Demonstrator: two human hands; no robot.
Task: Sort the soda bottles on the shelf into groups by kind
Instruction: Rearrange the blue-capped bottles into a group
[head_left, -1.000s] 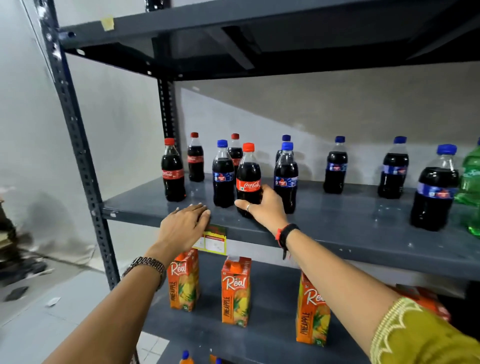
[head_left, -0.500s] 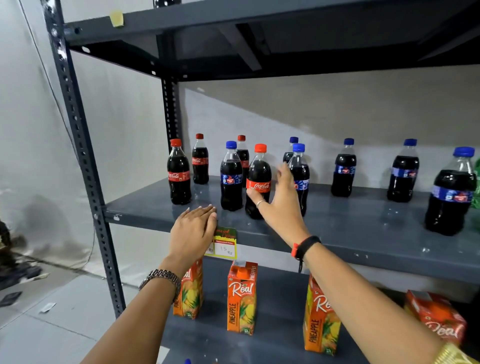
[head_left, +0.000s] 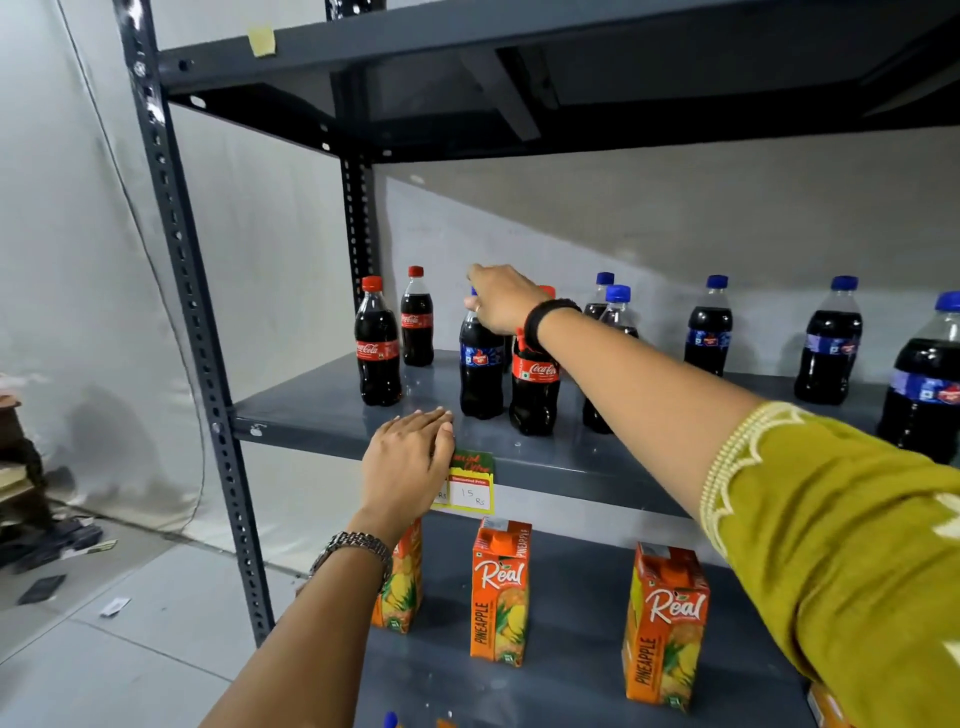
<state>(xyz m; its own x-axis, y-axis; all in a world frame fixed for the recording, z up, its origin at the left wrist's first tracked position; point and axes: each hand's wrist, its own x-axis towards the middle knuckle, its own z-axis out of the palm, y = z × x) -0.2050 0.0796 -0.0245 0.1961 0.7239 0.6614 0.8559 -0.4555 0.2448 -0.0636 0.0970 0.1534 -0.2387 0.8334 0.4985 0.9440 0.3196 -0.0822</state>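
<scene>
While my left hand (head_left: 410, 457) lies open, flat on the shelf (head_left: 311, 410) front edge for balance, my right hand (head_left: 501, 304) closes around the blue-capped bottle's (head_left: 480, 374) neck among red-capped bottles (head_left: 378, 358); likely to regroup it.

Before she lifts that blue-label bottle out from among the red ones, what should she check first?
1. Right hand around the neck of the blue-label bottle: ok, though how firm the grip is cannot be told.
2. Cap tight: cannot tell, hand covers it.
3. Room beside it: not ok, the Coca-Cola bottle stands very close on its right.
4. Left hand out of the way: ok, flat on the shelf edge.
5. Free space among the blue-capped bottles: ok, gaps show.
</scene>
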